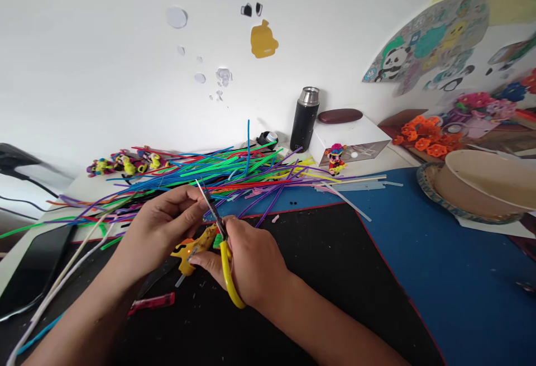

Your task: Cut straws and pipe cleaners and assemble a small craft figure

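My right hand [259, 262] grips a pair of scissors [227, 274] by the yellow handles. Its blades point up and away, with the tips beside the fingertips of my left hand [163, 229]. The left thumb and fingers are pinched together; whatever they hold is too small or hidden to make out. Beneath both hands a yellow glue gun [186, 251] lies on the black mat [326, 293], partly covered by the right thumb. A bit of green fuzzy material [217, 241] shows behind the scissors. Nearer to me lies a red cutter [153, 302].
Many coloured pipe cleaners [234, 165] lie heaped along the wall. Behind them stand a black thermos [304, 120] and a white box [352, 137], with a small figure [336, 159] in front. A bowl [494, 181] is at right, a phone [36, 268] at left.
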The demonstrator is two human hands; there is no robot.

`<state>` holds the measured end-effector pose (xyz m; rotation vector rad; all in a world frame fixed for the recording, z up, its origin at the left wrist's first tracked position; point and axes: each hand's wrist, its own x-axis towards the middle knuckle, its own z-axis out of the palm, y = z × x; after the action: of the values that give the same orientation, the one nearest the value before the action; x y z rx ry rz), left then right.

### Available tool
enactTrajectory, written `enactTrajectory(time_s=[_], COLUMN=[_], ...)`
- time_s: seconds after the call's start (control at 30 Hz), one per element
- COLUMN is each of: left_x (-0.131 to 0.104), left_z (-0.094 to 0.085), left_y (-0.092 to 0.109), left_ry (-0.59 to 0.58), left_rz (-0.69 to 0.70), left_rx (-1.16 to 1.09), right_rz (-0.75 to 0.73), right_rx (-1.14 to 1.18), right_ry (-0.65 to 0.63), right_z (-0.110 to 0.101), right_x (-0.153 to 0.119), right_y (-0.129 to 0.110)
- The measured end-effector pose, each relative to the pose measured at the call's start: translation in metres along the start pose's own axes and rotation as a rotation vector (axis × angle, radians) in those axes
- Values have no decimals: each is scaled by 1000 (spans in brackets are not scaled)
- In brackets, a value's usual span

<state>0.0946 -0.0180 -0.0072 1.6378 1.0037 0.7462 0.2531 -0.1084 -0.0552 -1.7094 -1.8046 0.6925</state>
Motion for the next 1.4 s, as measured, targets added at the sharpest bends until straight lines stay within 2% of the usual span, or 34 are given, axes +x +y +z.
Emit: enactTrajectory(time_s=[0.67, 0.87, 1.0, 1.23, 1.4], left_x=[5, 6, 8, 14, 17], left_z=[-1, 2, 5, 6, 4], left_y=[-4, -3, -9, -29, -30], left_ry=[4, -9, 15, -22, -65], left_rz=[-41, -46, -32, 12, 59], left_rx=[97, 177, 217, 313, 355], right_rz=[57, 101, 128, 187, 228], right_rx=[-3, 1, 12, 87, 216], right_ry=[-35, -104, -129, -137, -104], right_z=[-3, -6, -6, 0, 9], right_x=[0, 2, 4, 6, 7], right_y=[-1, -2, 0, 9, 12])
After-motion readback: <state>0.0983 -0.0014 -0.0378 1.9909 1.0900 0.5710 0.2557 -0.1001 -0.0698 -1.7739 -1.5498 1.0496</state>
